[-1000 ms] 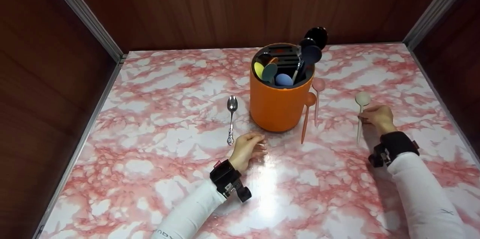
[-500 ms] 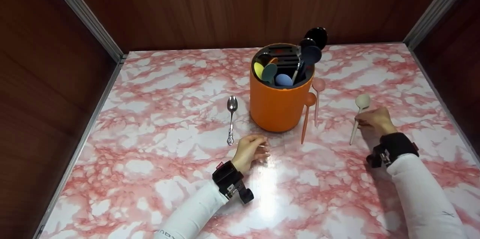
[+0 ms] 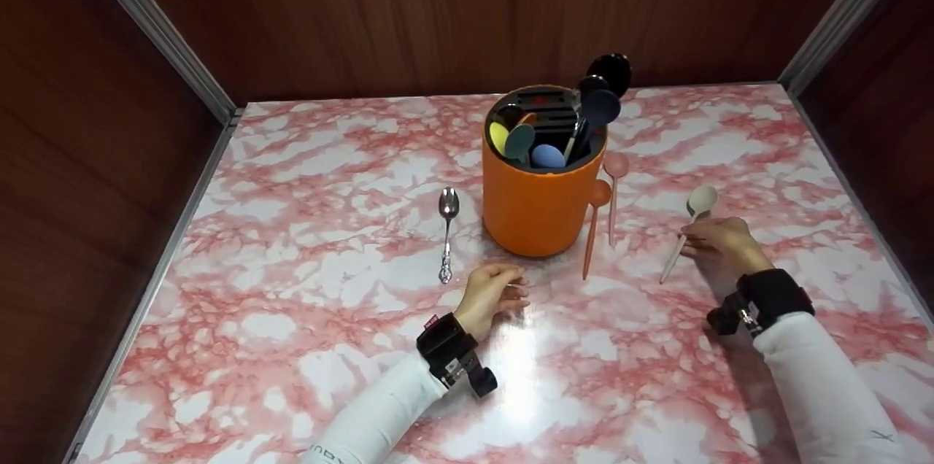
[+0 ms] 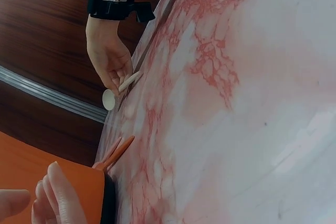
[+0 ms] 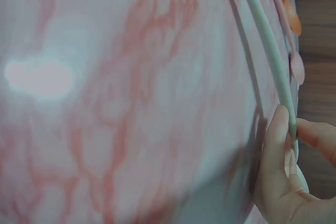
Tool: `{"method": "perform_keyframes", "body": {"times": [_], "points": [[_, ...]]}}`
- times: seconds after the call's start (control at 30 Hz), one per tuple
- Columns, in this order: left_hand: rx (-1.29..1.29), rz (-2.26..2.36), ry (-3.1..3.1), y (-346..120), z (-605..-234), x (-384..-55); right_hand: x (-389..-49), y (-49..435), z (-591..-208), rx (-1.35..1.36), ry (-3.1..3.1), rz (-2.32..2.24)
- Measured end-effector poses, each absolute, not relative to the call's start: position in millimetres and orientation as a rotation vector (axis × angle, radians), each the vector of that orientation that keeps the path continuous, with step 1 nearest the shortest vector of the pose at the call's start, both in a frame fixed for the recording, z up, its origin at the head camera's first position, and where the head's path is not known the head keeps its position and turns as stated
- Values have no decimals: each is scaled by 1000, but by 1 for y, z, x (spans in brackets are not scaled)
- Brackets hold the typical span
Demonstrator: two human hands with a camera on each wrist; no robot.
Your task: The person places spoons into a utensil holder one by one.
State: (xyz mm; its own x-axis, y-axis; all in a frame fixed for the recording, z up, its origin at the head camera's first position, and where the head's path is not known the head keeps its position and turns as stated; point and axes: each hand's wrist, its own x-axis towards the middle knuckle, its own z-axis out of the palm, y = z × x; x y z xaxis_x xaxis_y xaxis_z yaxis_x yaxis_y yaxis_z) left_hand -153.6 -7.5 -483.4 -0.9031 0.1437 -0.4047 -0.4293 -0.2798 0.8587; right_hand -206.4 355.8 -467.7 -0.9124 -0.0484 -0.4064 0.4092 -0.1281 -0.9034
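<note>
My right hand (image 3: 722, 239) pinches a cream-coloured spoon (image 3: 702, 200) by its handle, the bowl pointing away and the handle slanting toward the front left. In the right wrist view the handle (image 5: 270, 51) rises off the table, with its shadow beside it. My left hand (image 3: 490, 296) hovers near the front of an orange utensil holder (image 3: 536, 212), its fingers loosely bent around nothing. A silver spoon (image 3: 447, 230) lies left of the holder. On its right lie an orange spoon (image 3: 592, 230) and a pink spoon (image 3: 614, 194).
Several utensils stand in the holder, among them a yellow spoon (image 3: 498, 137), a dark green one (image 3: 519, 141), a blue one (image 3: 547, 156) and tall black ones (image 3: 610, 74). Brown wood-grain panels (image 3: 438, 19) wall in the pink marbled table (image 3: 292, 252).
The cream spoon's handle end has swung left in my right hand, tilting the spoon. My left hand has shifted slightly right and toward me.
</note>
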Motion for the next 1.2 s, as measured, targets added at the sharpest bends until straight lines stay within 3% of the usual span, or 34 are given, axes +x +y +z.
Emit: {"method": "perform_keyframes", "body": {"times": [0.3,1.2], "points": [[-324,2217,1579,1,-483,-154,-200,336,-462,237,1728,-2167],[-236,2059,1519,22,-482,-148,-176,261,-459,194,1500,-2236]]}}
